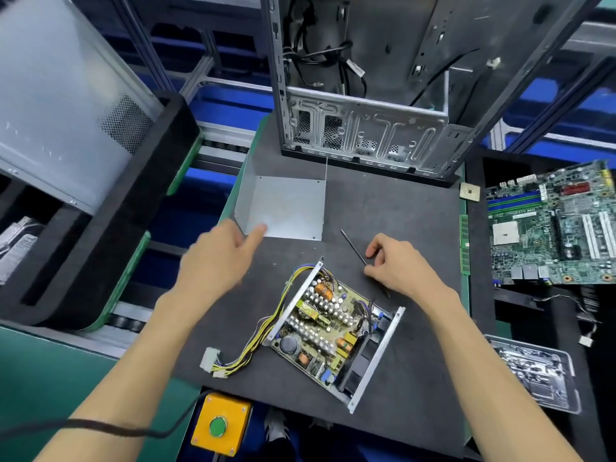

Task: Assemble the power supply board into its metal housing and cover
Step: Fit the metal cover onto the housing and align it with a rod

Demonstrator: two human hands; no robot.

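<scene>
Left hand (218, 258), blurred: fingers loosely spread, index finger extended, its tip at or just over the near left corner of the bent grey sheet-metal cover (283, 205). Gripping nothing as far as can be told; whether the fingertip actually touches the metal cannot be told.

Grey cover lies just beyond the left hand on the dark work mat (400, 208), one side wall standing up on its left edge and another on its right.

Right hand (398, 265): fingers curled down around the thin dark shaft of a screwdriver (354, 246). Shaft points away from the hand toward the cover; tip is free, apart from the cover's near right corner. Handle end runs under the palm and shows again just behind the hand.

Power supply board, green-yellow with copper coils and silver capacitors (323, 325), sits nearer the person than both hands, between the two forearms. It lies in the open shallow metal housing with bright rails along two sides (378, 358), turned at an angle on the mat.

Bundle of yellow and black wires with white connectors (233, 356) trails out from the board, passing below the left forearm.

Small screw (274, 265) lies on the mat between the two hands, just right of the left hand.

Beyond both hands, an open grey computer chassis (363, 135) stands upright. Right of the right hand, well apart, a green motherboard (550, 225). Near the left elbow, a yellow box with green push-button (220, 425).
</scene>
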